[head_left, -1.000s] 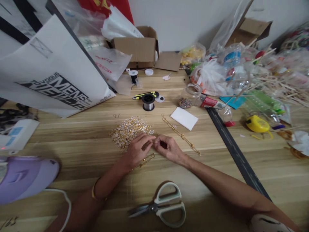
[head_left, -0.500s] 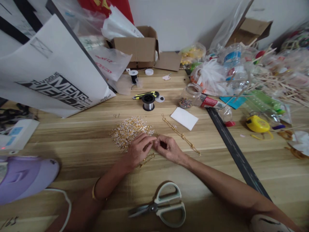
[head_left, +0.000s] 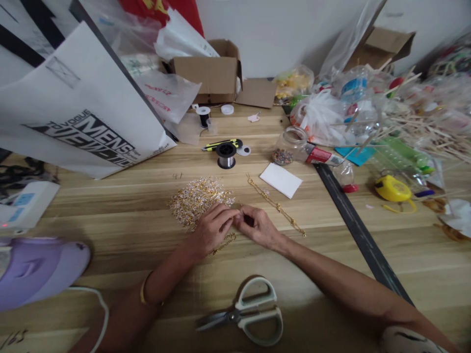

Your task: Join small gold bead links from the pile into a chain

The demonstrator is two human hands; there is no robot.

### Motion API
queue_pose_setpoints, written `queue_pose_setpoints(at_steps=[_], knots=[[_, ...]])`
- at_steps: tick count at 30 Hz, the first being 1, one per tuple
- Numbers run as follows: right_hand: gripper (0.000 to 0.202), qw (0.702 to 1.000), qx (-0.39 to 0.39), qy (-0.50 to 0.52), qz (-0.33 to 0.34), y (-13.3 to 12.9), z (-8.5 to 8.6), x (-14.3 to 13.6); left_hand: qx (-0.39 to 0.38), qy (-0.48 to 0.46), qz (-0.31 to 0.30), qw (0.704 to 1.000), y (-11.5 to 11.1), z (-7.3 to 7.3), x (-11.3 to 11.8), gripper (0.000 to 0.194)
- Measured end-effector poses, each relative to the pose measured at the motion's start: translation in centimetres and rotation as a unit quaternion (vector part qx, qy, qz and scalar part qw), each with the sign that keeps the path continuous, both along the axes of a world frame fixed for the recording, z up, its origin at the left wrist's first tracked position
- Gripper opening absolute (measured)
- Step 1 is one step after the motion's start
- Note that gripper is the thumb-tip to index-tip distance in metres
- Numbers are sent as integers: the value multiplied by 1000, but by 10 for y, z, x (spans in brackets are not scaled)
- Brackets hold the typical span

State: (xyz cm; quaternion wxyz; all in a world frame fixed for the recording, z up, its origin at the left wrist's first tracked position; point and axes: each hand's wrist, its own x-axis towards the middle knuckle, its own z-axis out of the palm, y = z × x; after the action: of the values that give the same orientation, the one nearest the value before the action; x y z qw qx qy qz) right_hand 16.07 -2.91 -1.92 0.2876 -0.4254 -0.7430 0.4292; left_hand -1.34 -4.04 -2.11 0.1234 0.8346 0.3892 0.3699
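My left hand (head_left: 213, 229) and my right hand (head_left: 256, 228) meet at the fingertips over the table, both closed in a pinch. Whatever sits between those fingertips is too small to make out. Beneath my left hand a short gold chain (head_left: 225, 242) shows in part, with the rest hidden by the hand. A pile of small gold and clear charms (head_left: 196, 197) lies just beyond my left fingers. To the right of my right hand, a longer gold chain (head_left: 276, 206) is stretched out slantwise. Scissors (head_left: 245, 311) with pale handles lie slightly open between my forearms.
Past the pile stand a spool of silver wire (head_left: 226, 156) and a yellow cutter (head_left: 217, 144). A white card (head_left: 281, 180) and a bead jar (head_left: 289, 147) lie right of them. A yellow tape measure (head_left: 393, 188), purple iron (head_left: 44, 272) and paper bag (head_left: 81, 108) flank the area.
My left fingers have closed in slightly, covering the gap beneath them. The short gold chain is a little more hidden by that hand. My right hand is almost still.
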Motion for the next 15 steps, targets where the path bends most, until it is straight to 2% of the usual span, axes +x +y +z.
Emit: queue_pose_setpoints(at_steps=[15], knots=[[15,1000,-2,10,-3,1,-3,0,-49,-44,3,998,2,3,0,19]])
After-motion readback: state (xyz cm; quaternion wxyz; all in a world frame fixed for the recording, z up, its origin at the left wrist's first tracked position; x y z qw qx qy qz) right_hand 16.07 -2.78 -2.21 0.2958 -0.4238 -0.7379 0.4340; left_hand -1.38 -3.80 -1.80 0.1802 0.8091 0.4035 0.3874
